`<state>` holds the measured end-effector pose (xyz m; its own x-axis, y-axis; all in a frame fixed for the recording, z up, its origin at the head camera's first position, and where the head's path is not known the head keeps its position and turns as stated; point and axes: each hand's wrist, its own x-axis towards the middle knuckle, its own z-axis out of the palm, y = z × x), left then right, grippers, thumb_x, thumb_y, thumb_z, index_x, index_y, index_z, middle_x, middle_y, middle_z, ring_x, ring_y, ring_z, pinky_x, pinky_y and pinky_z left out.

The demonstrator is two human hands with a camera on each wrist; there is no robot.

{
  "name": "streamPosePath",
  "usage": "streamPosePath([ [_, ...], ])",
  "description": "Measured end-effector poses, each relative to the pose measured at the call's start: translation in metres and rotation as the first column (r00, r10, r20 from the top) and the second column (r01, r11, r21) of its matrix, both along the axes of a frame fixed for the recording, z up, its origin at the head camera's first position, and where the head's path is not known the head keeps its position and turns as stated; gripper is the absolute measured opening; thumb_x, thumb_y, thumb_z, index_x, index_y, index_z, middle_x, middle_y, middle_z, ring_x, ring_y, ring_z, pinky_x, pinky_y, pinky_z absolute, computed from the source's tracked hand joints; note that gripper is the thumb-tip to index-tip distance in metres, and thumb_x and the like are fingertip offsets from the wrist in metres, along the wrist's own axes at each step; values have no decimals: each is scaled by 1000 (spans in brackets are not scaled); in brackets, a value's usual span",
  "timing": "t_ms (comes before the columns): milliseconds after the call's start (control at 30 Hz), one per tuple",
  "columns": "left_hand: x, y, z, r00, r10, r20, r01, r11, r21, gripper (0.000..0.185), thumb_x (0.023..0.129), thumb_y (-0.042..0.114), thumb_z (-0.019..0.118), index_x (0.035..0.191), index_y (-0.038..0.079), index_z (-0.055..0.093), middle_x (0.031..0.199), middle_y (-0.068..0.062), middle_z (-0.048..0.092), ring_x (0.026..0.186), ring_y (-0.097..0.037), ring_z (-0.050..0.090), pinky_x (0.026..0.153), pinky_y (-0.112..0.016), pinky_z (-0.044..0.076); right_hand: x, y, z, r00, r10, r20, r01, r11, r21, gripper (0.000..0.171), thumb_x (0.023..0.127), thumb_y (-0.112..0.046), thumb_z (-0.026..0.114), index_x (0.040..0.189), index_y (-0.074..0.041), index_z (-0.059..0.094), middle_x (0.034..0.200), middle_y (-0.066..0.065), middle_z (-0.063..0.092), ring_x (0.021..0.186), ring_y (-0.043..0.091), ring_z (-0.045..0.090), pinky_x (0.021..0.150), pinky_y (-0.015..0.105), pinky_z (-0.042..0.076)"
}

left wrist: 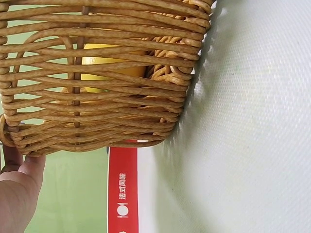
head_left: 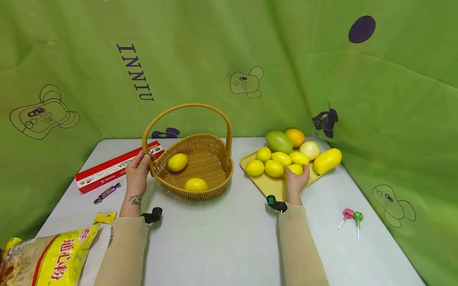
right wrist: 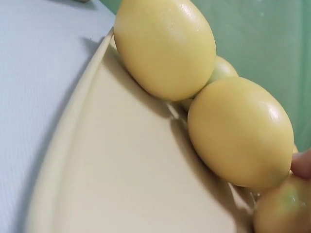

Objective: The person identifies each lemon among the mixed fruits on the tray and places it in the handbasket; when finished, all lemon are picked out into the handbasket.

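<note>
My left hand (head_left: 137, 174) grips the left rim of a wicker basket (head_left: 205, 163), right at the foot of its tall handle. Two lemons, one at the left (head_left: 177, 162) and one at the front (head_left: 196, 184), lie inside. In the left wrist view, fingers (left wrist: 31, 170) show at the edge of the woven wall (left wrist: 121, 109). Over on the yellow tray (head_left: 273, 186), my right hand (head_left: 297, 184) holds a lemon (head_left: 295, 169) between thumb and fingers, among several other lemons (head_left: 274, 168). The right wrist view shows two lemons (right wrist: 240, 131) up close, with a fingertip (right wrist: 302, 164) at the right edge.
Behind the lemons sit a green mango (head_left: 279, 142), an orange fruit (head_left: 295, 137), a pale round fruit (head_left: 309, 150) and a long yellow melon (head_left: 327, 161). A red pasta box (head_left: 118, 167), wrapped candies (head_left: 106, 193), and a pasta bag (head_left: 53, 258) lie left; lollipops (head_left: 352, 216) lie right.
</note>
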<state>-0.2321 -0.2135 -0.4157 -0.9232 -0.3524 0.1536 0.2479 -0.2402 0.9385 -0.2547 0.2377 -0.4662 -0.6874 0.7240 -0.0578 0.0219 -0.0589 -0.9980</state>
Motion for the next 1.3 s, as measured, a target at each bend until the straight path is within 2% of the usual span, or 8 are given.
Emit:
streamPosePath([
  [433,-1,1,0,998,-6,-61,9,999,51,21,89,16,61,109,18,69,81,3,68,79,-9,61,64,-16,49,6,9,8,997,58,54,-61,997,55,68,75,-2,68,136,0,40,142,14,37,129,23,34,108,33,29],
  [633,-1,0,0,997,-16,-75,19,999,43,34,90,15,60,122,5,61,81,5,68,80,-8,61,66,-17,49,12,7,25,990,134,-54,-130,989,76,62,73,3,67,132,2,46,137,13,44,123,21,40,103,32,36],
  [767,-1,0,2,998,-9,-67,11,999,31,31,90,14,59,120,7,62,81,4,68,82,-9,61,73,-18,50,13,-2,42,943,288,-168,-285,958,43,55,75,10,63,127,4,49,125,9,51,109,16,47,90,21,43],
  [833,-1,1,2,998,-6,-68,8,999,31,27,90,14,59,117,10,65,81,3,68,82,-10,60,72,-18,50,14,-9,51,888,405,-219,-408,912,33,51,76,13,59,125,2,51,118,4,52,104,14,47,83,17,46],
  [900,-1,1,2,998,-3,-67,5,1000,31,25,90,14,59,115,13,66,82,3,68,82,-10,60,71,-18,50,15,-18,57,798,534,-279,-542,839,52,49,76,16,57,123,2,52,118,4,52,103,13,49,80,16,47],
  [1100,-1,2,2,999,-3,-41,3,1000,6,29,91,15,58,118,10,64,83,4,66,83,-10,59,75,-17,50,15,-55,65,444,838,-318,-824,521,222,53,75,14,58,127,8,46,128,12,51,108,15,51,84,21,48],
  [1200,-1,2,1,1000,-1,-21,1,1000,-11,27,91,17,58,117,13,65,83,5,65,84,-9,59,77,-16,50,12,-78,65,310,914,-264,-888,377,264,57,75,10,60,130,9,43,133,18,46,107,15,50,83,23,49],
  [1300,0,3,0,1000,4,-10,-4,1000,-13,28,91,18,59,118,14,65,83,6,66,84,-7,59,78,-16,50,8,-102,64,212,958,-192,-924,261,281,58,75,9,61,131,7,44,136,23,43,104,14,51,82,24,48],
])
